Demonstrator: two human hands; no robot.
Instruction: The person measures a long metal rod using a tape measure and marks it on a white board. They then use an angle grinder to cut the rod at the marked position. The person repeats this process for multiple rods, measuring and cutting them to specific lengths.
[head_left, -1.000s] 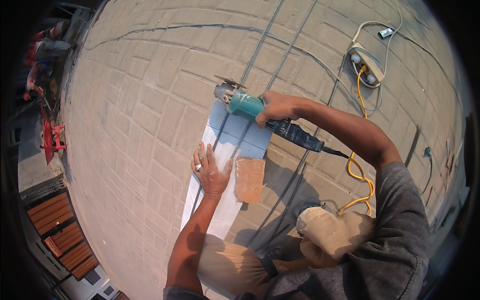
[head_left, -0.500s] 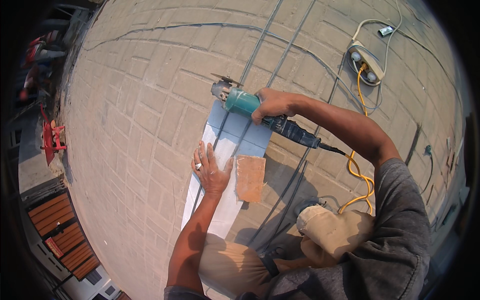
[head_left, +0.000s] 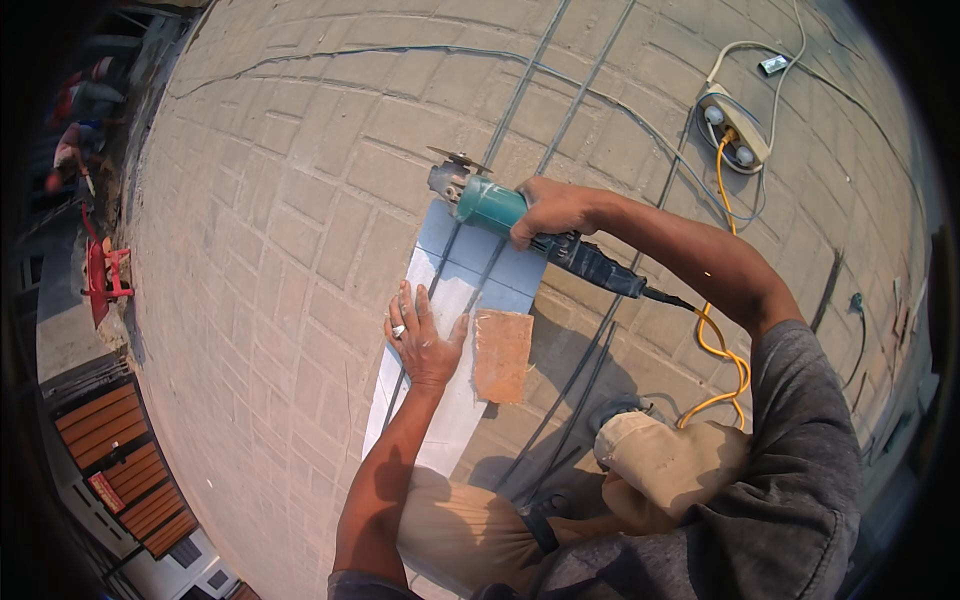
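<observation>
My left hand (head_left: 425, 350) lies flat, fingers spread and a ring on one of them, on a long white panel (head_left: 440, 425). The panel's far part looks blue-grey with crossing lines. My right hand (head_left: 550, 210) is wrapped round the body of a green angle grinder (head_left: 492, 206). Its thin disc (head_left: 458, 159) shows beyond the panel's far end; whether it spins I cannot tell. Beside my left hand, a rough orange-brown tile piece (head_left: 502, 356) rests at the panel's right edge, apart from my fingers.
Block paving (head_left: 290, 215) spreads all round, crossed by long thin rods (head_left: 590, 85). A yellow cord (head_left: 722, 350) runs to a white power strip (head_left: 735, 125) at right. At far left are a red wheelbarrow-like object (head_left: 105, 275), another person (head_left: 72, 155) and a brown slatted gate (head_left: 125, 465).
The grinder in my right hand has shifted very slightly to the right. My left hand stays on the panel. At the far left, the other person has moved a little.
</observation>
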